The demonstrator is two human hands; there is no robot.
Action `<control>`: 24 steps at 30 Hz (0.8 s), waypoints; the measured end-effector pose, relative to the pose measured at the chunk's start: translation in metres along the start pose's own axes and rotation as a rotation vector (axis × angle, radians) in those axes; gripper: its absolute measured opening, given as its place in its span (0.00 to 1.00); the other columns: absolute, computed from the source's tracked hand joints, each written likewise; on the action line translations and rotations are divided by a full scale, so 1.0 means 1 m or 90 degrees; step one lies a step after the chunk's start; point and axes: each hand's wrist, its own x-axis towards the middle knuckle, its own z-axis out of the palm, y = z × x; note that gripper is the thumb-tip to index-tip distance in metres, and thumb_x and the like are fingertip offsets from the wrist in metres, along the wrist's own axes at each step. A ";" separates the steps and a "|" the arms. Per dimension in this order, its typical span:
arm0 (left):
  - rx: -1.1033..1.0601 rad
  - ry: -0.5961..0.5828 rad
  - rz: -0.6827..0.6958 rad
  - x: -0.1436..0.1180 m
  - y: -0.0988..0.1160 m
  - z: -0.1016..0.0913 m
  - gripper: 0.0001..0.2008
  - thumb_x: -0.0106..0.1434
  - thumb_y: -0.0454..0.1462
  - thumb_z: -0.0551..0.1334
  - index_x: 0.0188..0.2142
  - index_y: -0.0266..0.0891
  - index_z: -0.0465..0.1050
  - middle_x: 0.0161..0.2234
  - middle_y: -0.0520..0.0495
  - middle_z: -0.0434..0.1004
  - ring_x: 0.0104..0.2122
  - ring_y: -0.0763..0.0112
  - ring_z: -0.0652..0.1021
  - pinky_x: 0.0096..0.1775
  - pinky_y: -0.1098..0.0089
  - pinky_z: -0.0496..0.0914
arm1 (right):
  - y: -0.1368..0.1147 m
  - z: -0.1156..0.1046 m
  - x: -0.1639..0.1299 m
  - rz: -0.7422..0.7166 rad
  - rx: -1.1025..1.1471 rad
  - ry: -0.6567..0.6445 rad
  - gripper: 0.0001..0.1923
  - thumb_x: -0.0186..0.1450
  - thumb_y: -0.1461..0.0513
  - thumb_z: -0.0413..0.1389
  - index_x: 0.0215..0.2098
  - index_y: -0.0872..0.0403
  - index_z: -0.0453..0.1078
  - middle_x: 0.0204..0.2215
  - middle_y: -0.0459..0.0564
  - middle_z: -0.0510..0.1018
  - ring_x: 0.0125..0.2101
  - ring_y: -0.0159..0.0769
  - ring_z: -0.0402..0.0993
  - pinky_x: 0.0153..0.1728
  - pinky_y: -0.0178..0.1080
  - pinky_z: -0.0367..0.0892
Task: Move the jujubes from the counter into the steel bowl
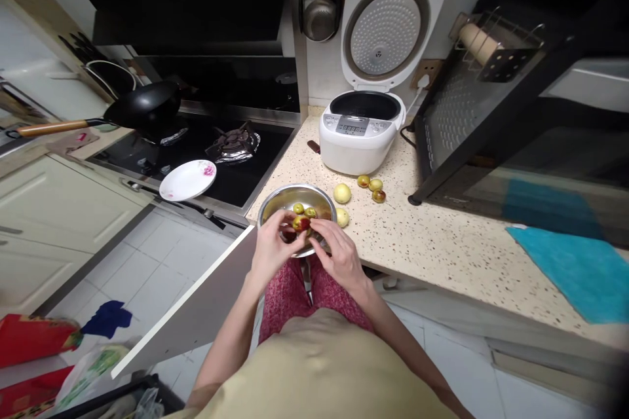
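Note:
My left hand (pixel 272 247) and my right hand (pixel 339 254) meet over the near rim of a steel bowl (pixel 278 199) at the counter's edge. Together their fingertips pinch a small red and green jujube (pixel 301 223). More jujubes (pixel 304 211) lie inside the bowl. Two pale yellow ones (pixel 342 194) rest on the counter just right of the bowl, and three smaller ones (pixel 371 187) lie further back. A thin dark tool (pixel 307 280) hangs below my hands, over my lap.
A white rice cooker (pixel 361 134) stands open behind the bowl. A black rack (pixel 491 98) leans at the right, a teal cloth (pixel 574 265) beyond it. Left: gas hob (pixel 206 150), black wok (pixel 142 107), flowered plate (pixel 188 179). An open white cabinet door (pixel 191 304) juts out at my left.

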 end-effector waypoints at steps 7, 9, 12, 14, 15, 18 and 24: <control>0.353 -0.005 -0.027 0.042 -0.024 -0.027 0.11 0.62 0.36 0.67 0.44 0.42 0.71 0.44 0.45 0.81 0.40 0.61 0.82 0.40 0.66 0.74 | 0.004 -0.004 -0.006 0.043 -0.002 0.040 0.16 0.74 0.67 0.53 0.57 0.51 0.73 0.48 0.55 0.83 0.50 0.43 0.81 0.53 0.50 0.79; 0.437 -0.058 -0.032 0.052 -0.024 -0.029 0.11 0.63 0.35 0.67 0.44 0.43 0.71 0.45 0.45 0.81 0.40 0.60 0.82 0.38 0.67 0.72 | 0.005 -0.005 -0.008 0.053 -0.001 0.038 0.15 0.74 0.67 0.52 0.56 0.51 0.74 0.48 0.55 0.84 0.49 0.43 0.81 0.52 0.49 0.79; 0.546 -0.148 -0.007 0.062 -0.021 -0.028 0.10 0.63 0.35 0.66 0.45 0.43 0.72 0.45 0.44 0.81 0.41 0.59 0.82 0.37 0.68 0.70 | 0.006 -0.007 -0.010 0.059 -0.005 0.041 0.15 0.74 0.67 0.53 0.55 0.51 0.74 0.47 0.55 0.84 0.49 0.43 0.81 0.52 0.49 0.79; 0.597 -0.198 0.012 0.067 -0.018 -0.026 0.10 0.64 0.34 0.66 0.44 0.42 0.72 0.45 0.43 0.81 0.42 0.57 0.81 0.36 0.67 0.70 | 0.009 -0.010 -0.011 0.066 -0.013 0.046 0.15 0.74 0.67 0.53 0.54 0.51 0.75 0.47 0.55 0.84 0.49 0.43 0.81 0.52 0.49 0.79; 0.610 -0.217 0.019 0.068 -0.018 -0.025 0.10 0.63 0.33 0.66 0.44 0.42 0.72 0.45 0.42 0.81 0.42 0.56 0.82 0.36 0.67 0.69 | 0.010 -0.011 -0.012 0.069 -0.018 0.051 0.15 0.73 0.67 0.53 0.54 0.51 0.75 0.47 0.55 0.84 0.49 0.43 0.81 0.52 0.49 0.79; 0.616 -0.241 0.034 0.070 -0.017 -0.022 0.10 0.62 0.30 0.66 0.43 0.42 0.73 0.45 0.41 0.81 0.42 0.55 0.82 0.37 0.66 0.69 | 0.015 -0.014 -0.014 0.077 -0.027 0.065 0.14 0.73 0.67 0.53 0.53 0.51 0.76 0.46 0.54 0.84 0.48 0.43 0.81 0.52 0.49 0.78; 0.625 -0.256 0.057 0.070 -0.021 -0.019 0.09 0.64 0.30 0.65 0.43 0.42 0.73 0.45 0.41 0.81 0.42 0.55 0.81 0.38 0.66 0.70 | 0.022 -0.019 -0.017 0.082 -0.038 0.079 0.13 0.73 0.67 0.54 0.52 0.51 0.75 0.45 0.54 0.84 0.47 0.43 0.80 0.51 0.49 0.78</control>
